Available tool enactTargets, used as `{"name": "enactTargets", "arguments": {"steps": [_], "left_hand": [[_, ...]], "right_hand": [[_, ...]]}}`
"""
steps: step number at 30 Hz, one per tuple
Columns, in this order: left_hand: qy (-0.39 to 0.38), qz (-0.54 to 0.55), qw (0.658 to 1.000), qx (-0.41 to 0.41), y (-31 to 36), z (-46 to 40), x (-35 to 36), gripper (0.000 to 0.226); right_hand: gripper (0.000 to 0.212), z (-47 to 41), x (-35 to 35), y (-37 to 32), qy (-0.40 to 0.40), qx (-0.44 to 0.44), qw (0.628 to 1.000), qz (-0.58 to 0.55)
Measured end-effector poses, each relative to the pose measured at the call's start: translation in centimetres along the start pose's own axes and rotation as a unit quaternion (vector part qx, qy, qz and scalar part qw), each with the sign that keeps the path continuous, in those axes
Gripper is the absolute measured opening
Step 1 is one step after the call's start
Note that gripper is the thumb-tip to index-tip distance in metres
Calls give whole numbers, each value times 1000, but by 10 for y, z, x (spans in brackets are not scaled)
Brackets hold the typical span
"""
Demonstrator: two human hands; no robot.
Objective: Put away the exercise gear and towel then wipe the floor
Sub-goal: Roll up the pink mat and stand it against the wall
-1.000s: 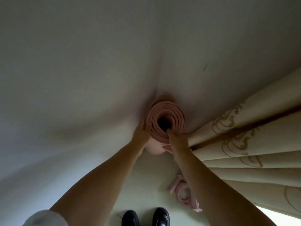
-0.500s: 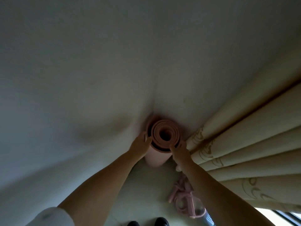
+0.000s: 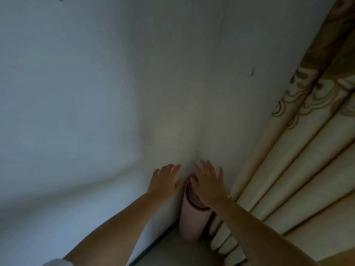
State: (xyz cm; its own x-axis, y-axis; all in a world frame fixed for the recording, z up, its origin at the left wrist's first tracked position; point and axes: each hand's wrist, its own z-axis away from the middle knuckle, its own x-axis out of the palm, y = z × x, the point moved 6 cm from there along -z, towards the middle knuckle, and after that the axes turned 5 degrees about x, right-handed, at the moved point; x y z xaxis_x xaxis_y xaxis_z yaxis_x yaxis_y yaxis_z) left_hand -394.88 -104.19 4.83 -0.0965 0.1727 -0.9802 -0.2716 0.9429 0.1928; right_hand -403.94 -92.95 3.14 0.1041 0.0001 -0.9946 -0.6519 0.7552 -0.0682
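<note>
Head view: rolled mat [image 3: 192, 221] upright in wall corner, long axis vertical, directly below both spread, empty hands, right hand [image 3: 206, 184] nearer than left hand [image 3: 165, 182].

A single head-worn view looks forward and steeply down into a room corner, close to the wall [image 3: 96, 93], which fills most of the frame. Both forearms reach in from the bottom edge; the left hand [image 3: 165, 181] and right hand [image 3: 208, 184] sit low and centre, spread flat. Just beneath them stands the rolled mat [image 3: 194, 219]; the curtain [image 3: 288, 179] hangs to their right. No second view overlaps.
</note>
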Motion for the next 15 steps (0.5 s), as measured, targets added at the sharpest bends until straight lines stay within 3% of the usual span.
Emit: {"name": "enactTargets", "arguments": {"steps": [2,6,11,15], "left_hand": [[20,-28,998,-49,-2,25,-13,54],[38,-59,983,-170,-6,84,-32,55],[72,-68,952,-289,5,166,-52,55],[76,-98,924,-361,17,258,-61,55]], "right_hand": [[69,9,-12,-16,20,-63,998,21],[55,27,-27,-43,49,-180,980,67],[55,73,-49,-86,87,-290,949,82],[75,133,-37,-140,44,-401,909,105]]}}
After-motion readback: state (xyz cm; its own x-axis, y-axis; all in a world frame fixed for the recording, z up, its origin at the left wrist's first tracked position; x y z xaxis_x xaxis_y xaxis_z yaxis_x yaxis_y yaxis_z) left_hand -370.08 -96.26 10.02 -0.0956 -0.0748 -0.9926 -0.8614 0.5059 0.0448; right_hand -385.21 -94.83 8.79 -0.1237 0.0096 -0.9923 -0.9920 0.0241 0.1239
